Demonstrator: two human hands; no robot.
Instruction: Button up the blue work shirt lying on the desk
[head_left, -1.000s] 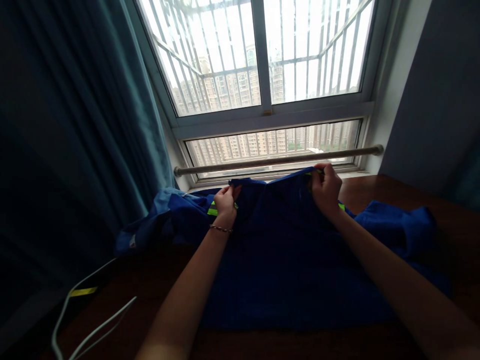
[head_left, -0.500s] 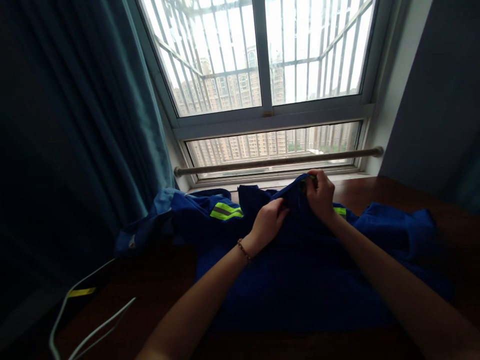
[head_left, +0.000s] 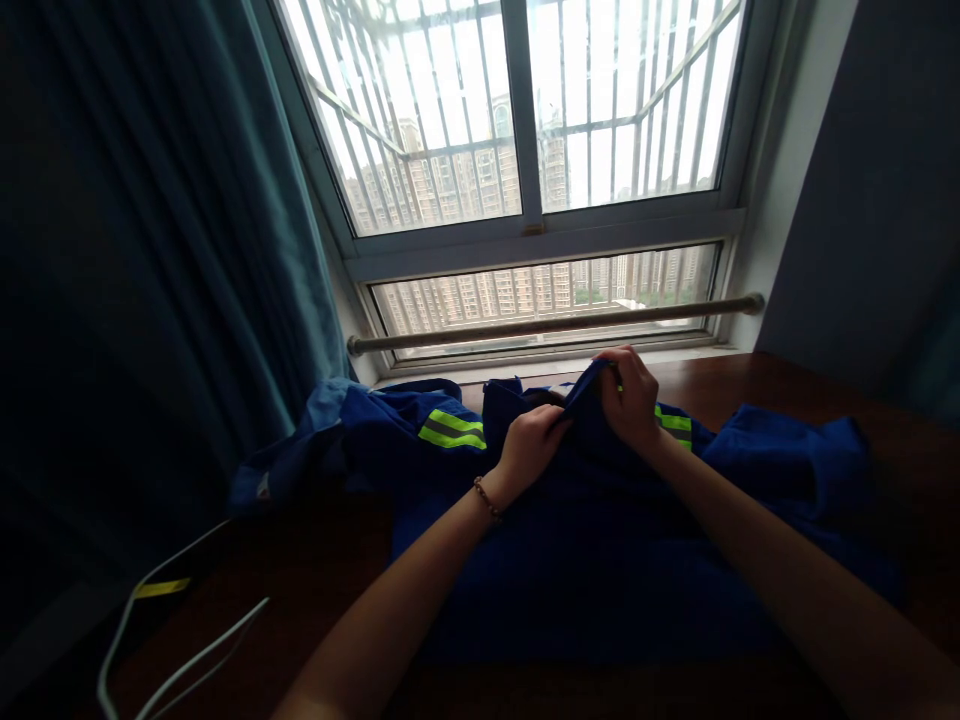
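Garment [head_left: 600, 570]: blue and rumpled, it is being supported by the bench [head_left: 712, 375] below the window [head_left: 622, 215]; its near part is being obscured by shadow.
Edge [head_left: 586, 384]: a short stretch on the garment's far side is being held raised between both hands.
Right hand [head_left: 631, 395]: a narrow grip is being kept on the edge.
Left hand [head_left: 531, 440]: the edge is apparently being pinched just beside the right hand, the fingertips being partly hidden.
Change: the left hand, a second ago placed farther left, is now being held near the right; the left strip [head_left: 452, 430], then mostly covered, is being exposed.
Bearing on the work: the edge is no longer being stretched wide; by judgement, one small section is being handled by both hands.
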